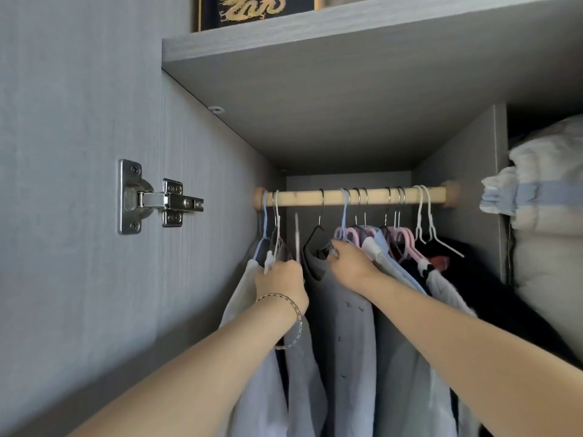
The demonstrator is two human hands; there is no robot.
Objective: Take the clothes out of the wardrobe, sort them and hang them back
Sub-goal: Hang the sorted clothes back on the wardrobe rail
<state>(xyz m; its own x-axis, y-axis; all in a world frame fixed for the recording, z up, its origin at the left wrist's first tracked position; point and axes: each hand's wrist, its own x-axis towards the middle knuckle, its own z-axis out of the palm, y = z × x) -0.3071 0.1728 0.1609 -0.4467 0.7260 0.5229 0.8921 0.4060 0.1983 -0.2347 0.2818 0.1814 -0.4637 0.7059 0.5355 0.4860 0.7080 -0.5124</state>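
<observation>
A wooden rail spans the wardrobe and carries several hangers with clothes. My left hand, with a bracelet at the wrist, grips the pale garments hanging at the rail's left end, just below their blue and white hangers. My right hand holds the collar of a grey shirt on a black hanger near the middle. To the right hang light blue and dark clothes on pink and white hangers. How the fingertips lie is hidden by fabric.
The open door with a metal hinge stands at my left. A shelf above the rail holds a black box with a gold dragon. Folded bedding fills the right compartment behind a divider panel.
</observation>
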